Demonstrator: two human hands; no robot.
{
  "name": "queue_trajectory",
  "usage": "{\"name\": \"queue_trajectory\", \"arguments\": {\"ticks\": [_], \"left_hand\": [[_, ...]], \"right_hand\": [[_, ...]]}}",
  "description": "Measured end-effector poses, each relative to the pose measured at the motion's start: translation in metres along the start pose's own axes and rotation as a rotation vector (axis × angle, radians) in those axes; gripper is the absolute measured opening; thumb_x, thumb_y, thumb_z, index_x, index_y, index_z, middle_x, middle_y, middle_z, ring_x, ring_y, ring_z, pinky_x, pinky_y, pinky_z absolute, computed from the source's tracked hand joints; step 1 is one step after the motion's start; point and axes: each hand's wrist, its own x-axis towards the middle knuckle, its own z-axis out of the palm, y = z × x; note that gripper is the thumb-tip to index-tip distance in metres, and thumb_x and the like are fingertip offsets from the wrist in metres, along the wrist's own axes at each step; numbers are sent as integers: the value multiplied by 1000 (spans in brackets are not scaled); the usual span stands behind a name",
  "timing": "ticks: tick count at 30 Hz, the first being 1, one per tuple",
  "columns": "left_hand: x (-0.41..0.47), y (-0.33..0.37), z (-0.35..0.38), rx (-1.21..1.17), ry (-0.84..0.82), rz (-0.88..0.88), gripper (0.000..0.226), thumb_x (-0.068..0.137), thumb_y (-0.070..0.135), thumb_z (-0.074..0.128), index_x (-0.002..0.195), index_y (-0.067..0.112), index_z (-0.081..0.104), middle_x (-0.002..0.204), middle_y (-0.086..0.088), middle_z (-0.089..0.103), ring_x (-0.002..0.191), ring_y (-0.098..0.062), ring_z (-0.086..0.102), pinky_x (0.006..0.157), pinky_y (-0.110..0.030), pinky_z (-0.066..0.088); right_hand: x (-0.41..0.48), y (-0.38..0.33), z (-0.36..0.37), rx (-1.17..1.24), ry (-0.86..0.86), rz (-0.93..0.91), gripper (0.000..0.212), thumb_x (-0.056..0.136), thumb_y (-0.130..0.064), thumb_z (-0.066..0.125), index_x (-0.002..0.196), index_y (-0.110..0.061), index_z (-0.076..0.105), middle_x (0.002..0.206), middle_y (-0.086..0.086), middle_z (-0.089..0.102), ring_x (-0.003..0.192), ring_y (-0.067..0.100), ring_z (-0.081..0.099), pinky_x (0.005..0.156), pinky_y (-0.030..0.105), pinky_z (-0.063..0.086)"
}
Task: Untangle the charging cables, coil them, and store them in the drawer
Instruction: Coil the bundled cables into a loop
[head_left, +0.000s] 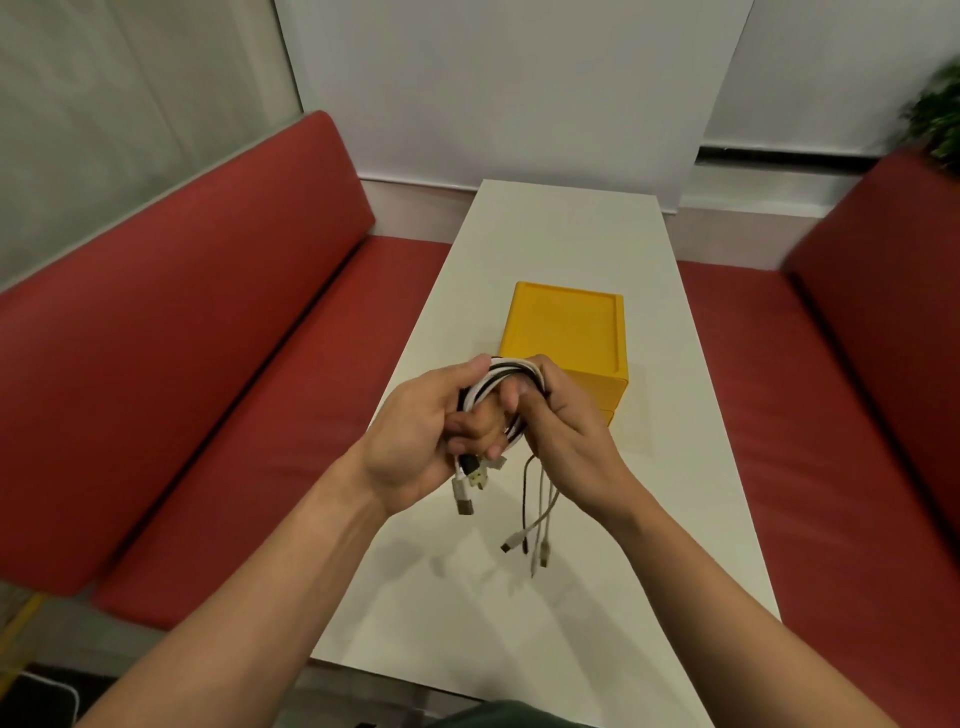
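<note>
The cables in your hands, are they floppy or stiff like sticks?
Probably floppy: the cables bend in loops between the left hand and right hand, and their loose ends droop toward the table. They look thin, so likely light. The dangling plugs might swing and snag when moved.

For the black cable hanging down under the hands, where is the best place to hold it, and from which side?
Probably pinch the black cable on its thin, free-hanging stretch just below the right hand, coming from the near side. There it hangs apart from the bundle both hands grip.
</note>
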Motion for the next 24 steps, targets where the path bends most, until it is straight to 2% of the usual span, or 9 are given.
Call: {"name": "queue_trajectory", "arguments": {"ticks": [2, 4, 7, 9, 12, 15, 17, 20, 24], "left_hand": [[-2, 7, 1, -33, -7, -15, 57, 104, 47, 30, 76, 7, 58, 52, 5, 17, 47, -15, 17, 59, -32, 37], [-3, 12, 2, -46, -12, -24, 57, 103, 50, 30, 69, 11, 54, 51, 5, 17, 45, -14, 17, 57, -32, 36], [-4, 16, 3, -48, -14, -17, 45, 100, 42, 39, 66, 14, 52, 53, 4, 16, 47, -15, 16, 58, -32, 37], [-4, 16, 3, -52, -23, -1, 43, 99, 41, 42, 68, 14, 53, 55, 4, 16, 48, -15, 18, 60, -32, 39], [-2, 17, 2, -45, -28, -15, 49, 103, 45, 38, 70, 13, 57, 53, 5, 17, 47, -15, 18, 63, -32, 41], [0, 21, -3, 34, -60, -49, 58, 103, 53, 35, 77, 8, 60, 49, 5, 16, 45, -15, 15, 60, -32, 39], [0, 21, -4, 100, -50, -69, 56, 104, 48, 37, 82, 6, 66, 48, 7, 19, 44, -14, 14, 58, -32, 37], [1, 15, -4, 27, -22, -48, 52, 104, 41, 38, 96, 3, 72, 48, 9, 21, 42, -9, 18, 54, -28, 37], [7, 3, -4, -125, 15, 25, 52, 105, 39, 38, 107, 2, 74, 53, 7, 14, 49, -16, 16, 52, -26, 37]], "right_hand": [[-3, -3, -2, 102, -47, 15, 22, 108, -36, 47, 100, -22, 63, 90, 25, 63, 79, 53, 60, 66, 51, 50], [-5, -7, -5, 178, -79, 56, 40, 102, -51, 55, 110, -12, 61, 90, 29, 60, 74, 62, 54, 53, 43, 43], [-7, -15, -5, 248, -77, 64, 56, 92, -65, 59, 111, -12, 62, 80, 11, 60, 61, 40, 62, 43, 31, 30], [-7, -21, 0, 284, -15, 31, 50, 97, -55, 55, 106, -7, 64, 79, 20, 58, 62, 27, 66, 44, 36, 37], [-5, -26, 5, 342, 78, 32, 42, 100, -39, 50, 96, 1, 61, 75, 23, 55, 57, 25, 64, 51, 23, 45], [-6, -27, 8, 272, 85, 93, 39, 101, -45, 50, 84, -11, 61, 72, 10, 52, 60, 27, 64, 48, 27, 26], [-8, -24, 9, 189, 103, 138, 39, 101, -49, 49, 77, -20, 58, 73, 7, 54, 66, 23, 60, 51, 29, 22], [-4, -17, 9, 116, 143, 125, 36, 104, -45, 47, 82, -20, 61, 69, -1, 58, 64, 14, 56, 53, 12, 34], [2, -18, 14, 118, 155, 132, 32, 111, -33, 42, 96, -17, 66, 70, -4, 55, 58, 2, 50, 51, 10, 39]]}}
